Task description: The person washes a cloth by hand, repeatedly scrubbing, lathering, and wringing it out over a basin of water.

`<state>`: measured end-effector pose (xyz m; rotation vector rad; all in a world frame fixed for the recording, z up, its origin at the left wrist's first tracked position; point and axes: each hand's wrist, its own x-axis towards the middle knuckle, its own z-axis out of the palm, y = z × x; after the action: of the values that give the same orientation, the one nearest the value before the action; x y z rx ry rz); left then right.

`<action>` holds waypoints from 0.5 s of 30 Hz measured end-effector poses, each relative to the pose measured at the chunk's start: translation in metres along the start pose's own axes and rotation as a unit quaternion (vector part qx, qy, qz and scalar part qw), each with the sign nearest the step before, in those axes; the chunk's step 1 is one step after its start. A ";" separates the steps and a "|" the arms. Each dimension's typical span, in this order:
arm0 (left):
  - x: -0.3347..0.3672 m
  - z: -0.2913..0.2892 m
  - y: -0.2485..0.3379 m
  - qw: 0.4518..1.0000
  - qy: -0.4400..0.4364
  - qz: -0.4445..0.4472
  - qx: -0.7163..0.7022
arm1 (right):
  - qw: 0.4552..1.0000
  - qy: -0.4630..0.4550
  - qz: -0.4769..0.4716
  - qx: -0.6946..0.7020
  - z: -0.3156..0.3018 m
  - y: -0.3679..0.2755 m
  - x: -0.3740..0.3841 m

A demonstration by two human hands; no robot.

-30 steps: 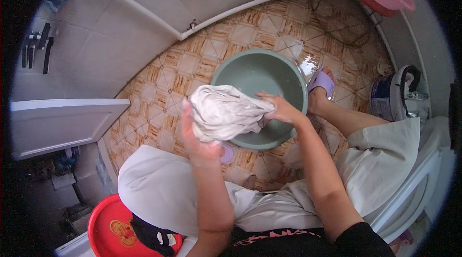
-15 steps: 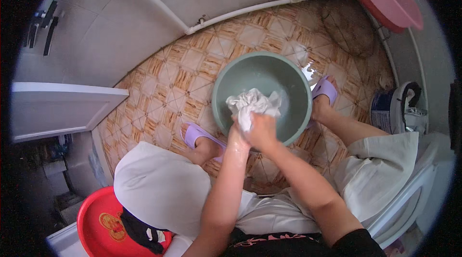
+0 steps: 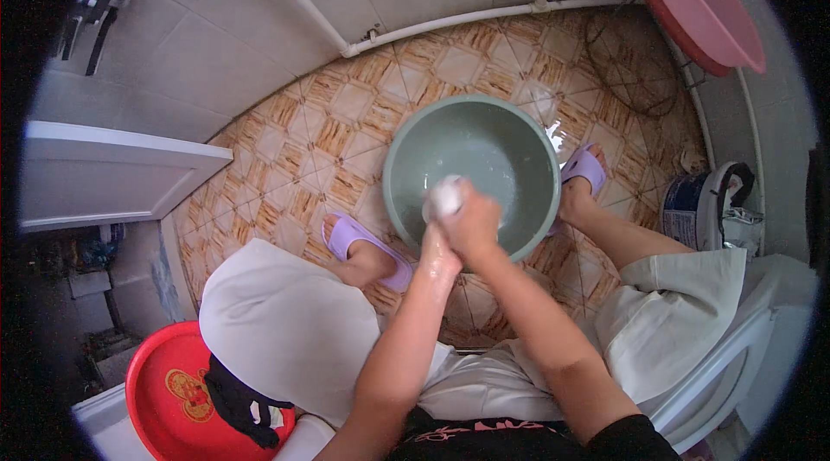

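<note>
While in hands (image 3: 471, 221), white cloth (image 3: 446, 196)

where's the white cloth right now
In the head view, the white cloth is near the picture's middle, bunched between the left hand and right hand, over the green basin, slightly left of the basin's centre.

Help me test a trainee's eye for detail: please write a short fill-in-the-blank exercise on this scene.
1. The left hand and right hand grip a bunched cloth coloured ____.
2. The green basin stands ____ the two purple slippers.
3. Black fabric lies in the lower-left basin, which is ____.

Missing words: white; between; red.
</note>
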<state>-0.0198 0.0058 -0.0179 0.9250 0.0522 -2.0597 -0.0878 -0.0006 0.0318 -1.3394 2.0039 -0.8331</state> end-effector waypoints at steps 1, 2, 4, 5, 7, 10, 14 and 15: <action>-0.001 0.005 -0.002 0.997 0.065 0.011 0.033 | 0.994 0.027 0.103 0.019 -0.005 0.004 0.013; 0.003 0.003 -0.006 0.997 0.048 0.028 0.056 | 0.994 0.028 0.104 0.021 -0.006 0.003 0.010; 0.013 -0.027 0.002 0.998 -0.007 0.024 0.064 | 0.987 0.044 0.149 0.033 -0.004 -0.003 -0.001; 0.023 -0.048 0.005 0.995 -0.066 0.016 0.068 | 0.996 0.053 0.065 0.038 0.003 -0.010 -0.020; 0.047 -0.085 0.002 0.983 -0.114 0.046 0.136 | 0.998 -0.015 -0.064 -0.023 0.017 -0.035 -0.056; 0.011 -0.028 0.003 0.994 -0.011 -0.021 0.103 | 0.999 -0.027 -0.012 -0.022 0.025 0.001 -0.027; -0.001 -0.002 -0.006 0.988 0.097 -0.023 0.121 | 0.982 0.073 0.146 0.098 -0.012 0.030 0.023; 0.000 -0.002 -0.005 0.989 0.062 -0.029 0.134 | 0.982 0.082 0.157 0.067 -0.014 0.024 0.016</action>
<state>-0.0223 0.0095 -0.0208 1.2280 -0.1364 -2.0935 -0.1174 -0.0063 0.0206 -0.8728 2.1696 -0.9316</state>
